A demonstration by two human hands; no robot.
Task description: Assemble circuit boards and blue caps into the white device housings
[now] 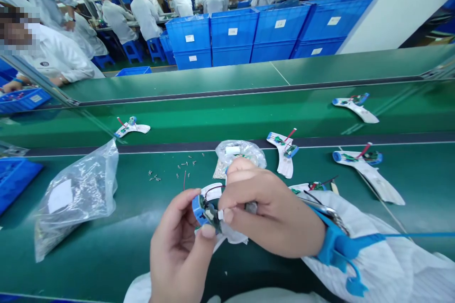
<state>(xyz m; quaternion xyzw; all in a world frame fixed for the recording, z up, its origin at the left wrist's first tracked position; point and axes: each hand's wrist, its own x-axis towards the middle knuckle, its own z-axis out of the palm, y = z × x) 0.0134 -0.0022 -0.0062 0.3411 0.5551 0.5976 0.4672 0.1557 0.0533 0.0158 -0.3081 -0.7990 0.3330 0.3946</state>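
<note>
My left hand (181, 241) is closed around a small electronic assembly with a blue end piece (201, 209) and green circuit board, gripping it between thumb and fingers. From the right, my right hand (270, 208) pinches a small white connector (221, 215) against the board. A dark red wire (215, 186) arcs above the assembly. Part of a white plastic shell (213, 191) shows behind it, partly covered by my fingers. A shiny metal tool (329, 210) lies along my right wrist, its kind unclear. A blue wrist strap (334, 241) circles that wrist.
White curved housings with circuit boards lie right (369, 175), near centre (284, 151) and on the belt (132, 128). Loose screws (154, 177) are scattered left of a small parts bag (240, 151). A large clear bag (78, 194) and blue bin (16, 180) stand left. Co-workers sit beyond.
</note>
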